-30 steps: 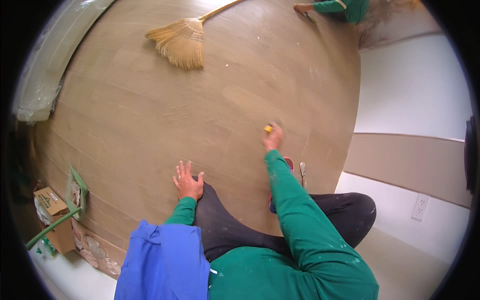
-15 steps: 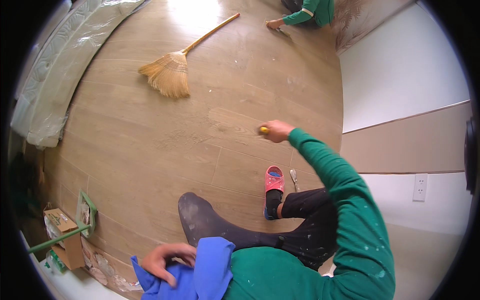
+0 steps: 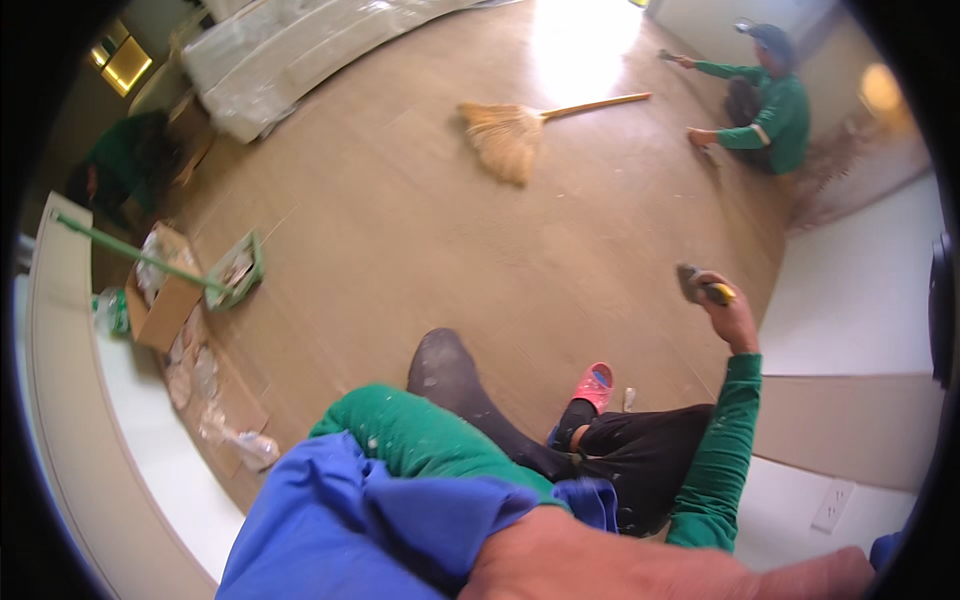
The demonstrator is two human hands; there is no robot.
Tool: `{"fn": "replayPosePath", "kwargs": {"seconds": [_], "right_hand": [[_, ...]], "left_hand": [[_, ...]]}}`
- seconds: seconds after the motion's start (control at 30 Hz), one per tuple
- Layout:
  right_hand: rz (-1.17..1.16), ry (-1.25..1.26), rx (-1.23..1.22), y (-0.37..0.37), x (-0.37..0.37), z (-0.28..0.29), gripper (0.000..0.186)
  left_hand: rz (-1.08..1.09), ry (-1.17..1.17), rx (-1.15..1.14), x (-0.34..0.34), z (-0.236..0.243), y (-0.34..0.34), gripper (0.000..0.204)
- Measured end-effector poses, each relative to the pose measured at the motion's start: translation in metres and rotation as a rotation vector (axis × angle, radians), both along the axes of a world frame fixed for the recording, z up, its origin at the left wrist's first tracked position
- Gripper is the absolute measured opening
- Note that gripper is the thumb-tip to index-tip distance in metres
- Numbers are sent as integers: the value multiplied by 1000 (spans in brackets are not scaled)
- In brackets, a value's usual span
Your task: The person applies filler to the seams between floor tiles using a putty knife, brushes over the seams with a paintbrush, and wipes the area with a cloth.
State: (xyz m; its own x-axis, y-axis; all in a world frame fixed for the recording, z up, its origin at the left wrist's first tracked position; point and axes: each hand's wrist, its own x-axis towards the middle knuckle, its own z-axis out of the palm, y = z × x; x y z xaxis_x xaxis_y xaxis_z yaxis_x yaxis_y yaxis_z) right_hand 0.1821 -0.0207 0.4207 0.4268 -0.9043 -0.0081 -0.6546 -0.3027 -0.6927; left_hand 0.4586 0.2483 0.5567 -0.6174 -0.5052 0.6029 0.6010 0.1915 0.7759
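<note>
Currently: scraper raised off the floor, cloth bunched close to the body

Right hand (image 3: 728, 318): lifted above the wooden floor (image 3: 400, 250), fingers wrapped fully round a small scraper (image 3: 703, 288) with a yellow handle; the dark blade end points up and away, clear of the boards.

Left hand (image 3: 600, 560): very close to the camera at the lower edge, pressed into a blue cloth (image 3: 370, 520). How tightly its fingers grip cannot be told; they are out of view.

Position: seated on the floor, one leg stretched forward, a pink sandal (image 3: 595, 385) on the tucked foot, just beside the white wall (image 3: 860, 310).

Handling note, as a judgement: scraping would go best with the blade brought down flat and low to the boards, pushed along the grain, the cloth kept within reach for wiping loosened specks.

Also present: a straw broom (image 3: 520, 130) lying well apart; another person in green (image 3: 765, 110) crouched at the far wall; a cardboard box (image 3: 165, 290) at the left.
</note>
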Motion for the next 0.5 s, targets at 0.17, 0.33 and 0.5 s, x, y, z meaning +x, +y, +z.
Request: {"fn": "replayPosePath", "kwargs": {"seconds": [0.17,0.33,0.5], "right_hand": [[-7,76,43,0,13,21,21],[-22,297,-40,-9,-34,-1,20],[66,140,-75,-20,9,-51,23]], "left_hand": [[-158,-231,-186,-32,-5,-8,37],[-375,-319,-322,-74,-14,-12,38],[-335,-464,-292,-71,-25,0,39]]}}
